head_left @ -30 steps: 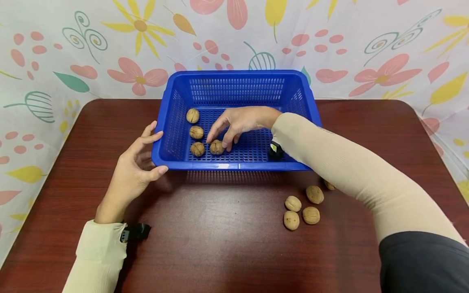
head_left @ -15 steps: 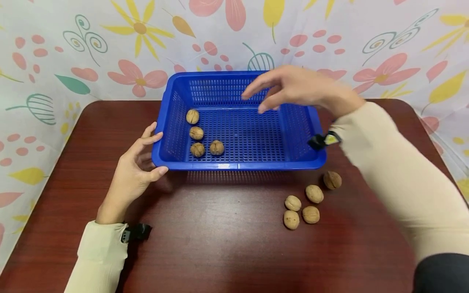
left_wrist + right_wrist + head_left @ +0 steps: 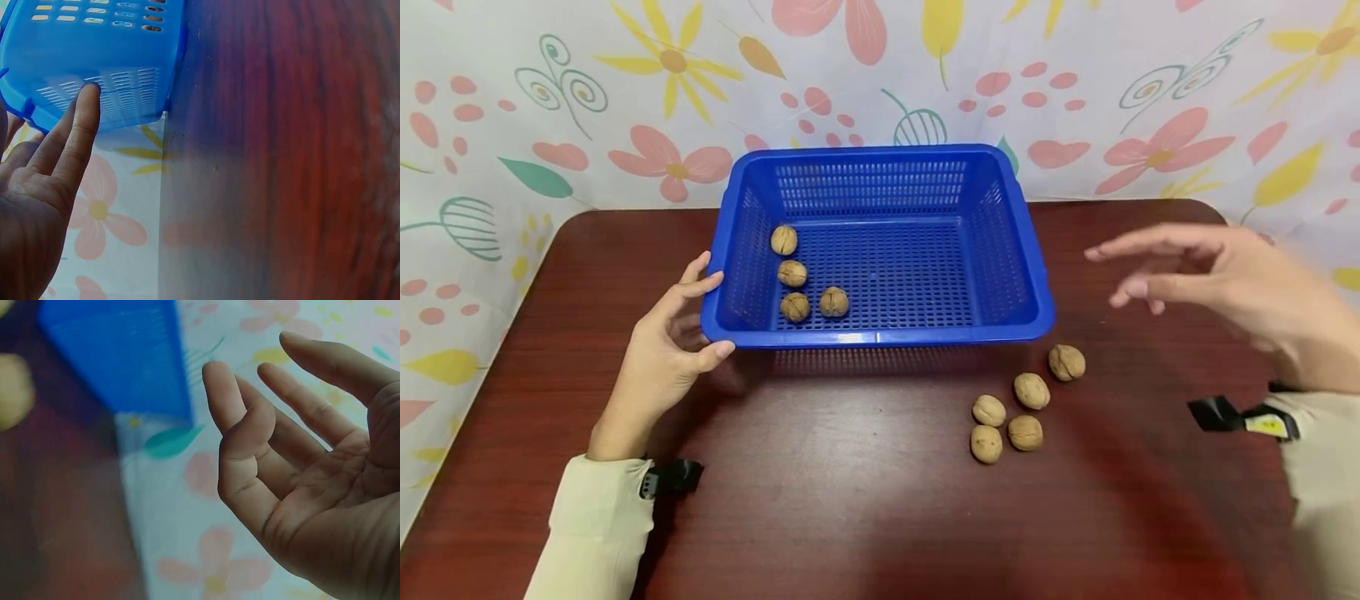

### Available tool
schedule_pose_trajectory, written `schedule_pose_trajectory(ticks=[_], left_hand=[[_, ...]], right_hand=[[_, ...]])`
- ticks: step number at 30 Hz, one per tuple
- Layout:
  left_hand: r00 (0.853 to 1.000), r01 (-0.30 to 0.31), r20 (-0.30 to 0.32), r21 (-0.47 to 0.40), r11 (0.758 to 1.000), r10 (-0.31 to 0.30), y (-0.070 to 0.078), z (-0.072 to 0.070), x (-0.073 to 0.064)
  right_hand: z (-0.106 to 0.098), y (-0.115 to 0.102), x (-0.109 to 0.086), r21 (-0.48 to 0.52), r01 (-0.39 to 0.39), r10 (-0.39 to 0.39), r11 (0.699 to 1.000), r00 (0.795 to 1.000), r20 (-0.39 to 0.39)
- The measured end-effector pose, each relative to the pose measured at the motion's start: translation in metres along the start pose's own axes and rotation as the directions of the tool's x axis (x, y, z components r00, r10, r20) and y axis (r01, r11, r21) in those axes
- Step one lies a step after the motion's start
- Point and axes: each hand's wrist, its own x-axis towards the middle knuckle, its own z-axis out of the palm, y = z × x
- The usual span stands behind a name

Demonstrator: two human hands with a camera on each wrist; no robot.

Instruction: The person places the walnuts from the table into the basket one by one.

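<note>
A blue plastic basket [image 3: 880, 337] stands at the back of the table, with several walnuts in its left part, among them a front one [image 3: 834, 302]. My left hand [image 3: 658, 350] touches the basket's left end, its thumb at the front corner and fingertips at the side rim. In the left wrist view its fingers [image 3: 80, 134] stretch fairly straight beside the basket wall. My right hand [image 3: 1232, 283] is in the air right of the basket, fingers loosely bent and holding nothing. Nearest to it on the table is a darker walnut [image 3: 1067, 363].
Several more walnuts, such as a pale one [image 3: 988, 411], lie grouped on the reddish-brown table [image 3: 820, 492] in front of the basket's right corner. Behind the table hangs a white cloth [image 3: 865, 100] with printed flowers.
My right hand let go of a walnut inside the basket, lifted out and swung right, beyond the basket. The left hand stays at the rim. The head view has shifted slightly.
</note>
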Motion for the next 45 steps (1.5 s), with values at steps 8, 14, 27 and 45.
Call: schedule_pose_trajectory(ticks=[8,14,27,45], left_hand=[[1.000,0.004,-0.003,0.006,1.000,-0.004,0.001,-0.003,-0.001],[1.000,0.005,0.005,0.006,1.000,-0.005,0.002,-0.001,0.000],[1.000,-0.002,0.002,0.020,1.000,0.002,0.002,-0.001,0.001],[1.000,-0.002,0.002,0.024,1.000,0.002,0.002,0.000,0.000]], right_hand=[[0.031,0.052,-0.025,0.096,-0.056,0.049,0.994,0.996,0.074],[0.053,0.071,-0.026,0.226,-0.130,0.097,0.965,0.984,0.151],[0.072,0.081,-0.022,0.235,-0.070,0.034,0.969,0.988,0.152],[0.040,0.046,-0.017,0.440,0.088,-0.109,0.894,0.994,0.021]])
